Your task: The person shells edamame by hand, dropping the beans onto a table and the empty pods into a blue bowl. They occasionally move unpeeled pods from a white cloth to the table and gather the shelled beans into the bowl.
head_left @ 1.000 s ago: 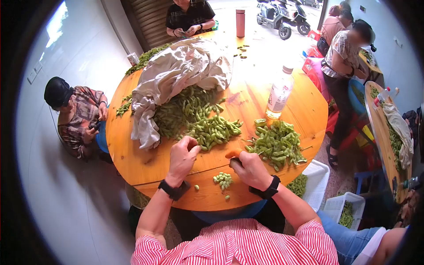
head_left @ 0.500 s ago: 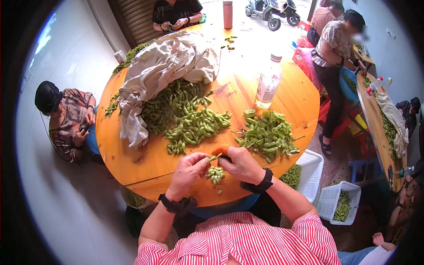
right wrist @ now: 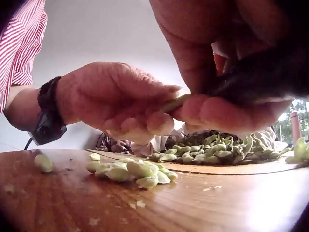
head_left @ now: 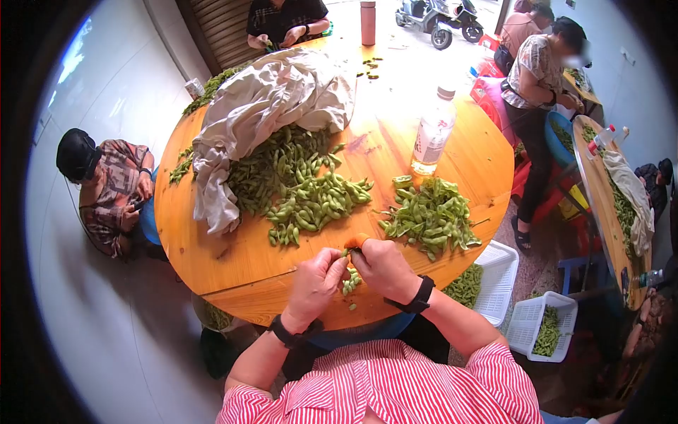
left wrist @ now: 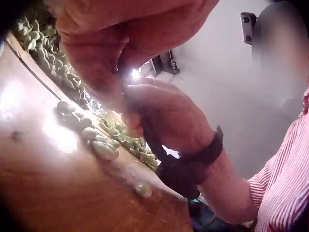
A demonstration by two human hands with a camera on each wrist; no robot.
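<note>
My left hand (head_left: 316, 284) pinches one end of a green pod (right wrist: 175, 103) between thumb and fingers. The other end is gripped by my right hand (head_left: 387, 268), whose index finger wears an orange cover. Both hands meet over the near part of the round wooden table (head_left: 240, 292). Under them lies a small heap of shelled beans (right wrist: 140, 170), partly hidden by the hands in the head view. Beyond are a pile of whole pods (head_left: 318, 201) and, to its right, a heap of flattened pods (head_left: 432, 215).
A pale cloth (head_left: 272, 99) covers part of the pods. A clear bottle (head_left: 433, 134) stands behind the right heap, and a pink flask (head_left: 368, 23) at the far edge. White baskets (head_left: 523, 324) sit low on the right. Other people sit or stand around.
From reaching at the whole pods, my left hand has come back toward my right hand with a pod. Over the last half second both hands have drawn closer together around it.
</note>
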